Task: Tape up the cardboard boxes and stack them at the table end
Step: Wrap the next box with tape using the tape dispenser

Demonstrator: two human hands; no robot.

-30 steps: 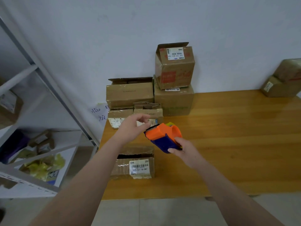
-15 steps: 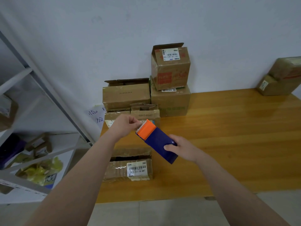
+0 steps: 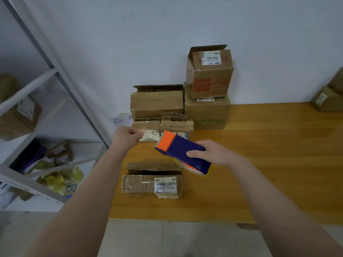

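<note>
My right hand (image 3: 213, 153) grips a blue and orange tape dispenser (image 3: 182, 152) above the wooden table (image 3: 269, 154). My left hand (image 3: 127, 137) pinches the free end of the clear tape (image 3: 151, 135), stretched a short way left from the dispenser's orange mouth. Below them a small cardboard box (image 3: 152, 179) with a barcode label lies on the table near its front edge, its top flaps not sealed. Several more cardboard boxes (image 3: 157, 103) are stacked against the wall at the table's left end, the topmost box (image 3: 209, 73) with a flap standing up.
A grey metal shelf rack (image 3: 55, 76) stands at the left with boxes and yellow bags on its shelves. Two more boxes (image 3: 328, 95) sit at the far right edge of the table by the wall. Grey floor tiles (image 3: 167, 238) lie below the table's front edge.
The dispenser has turned so its blue side faces up. My left hand has pulled away to the left, drawing a strip of tape out of it.
</note>
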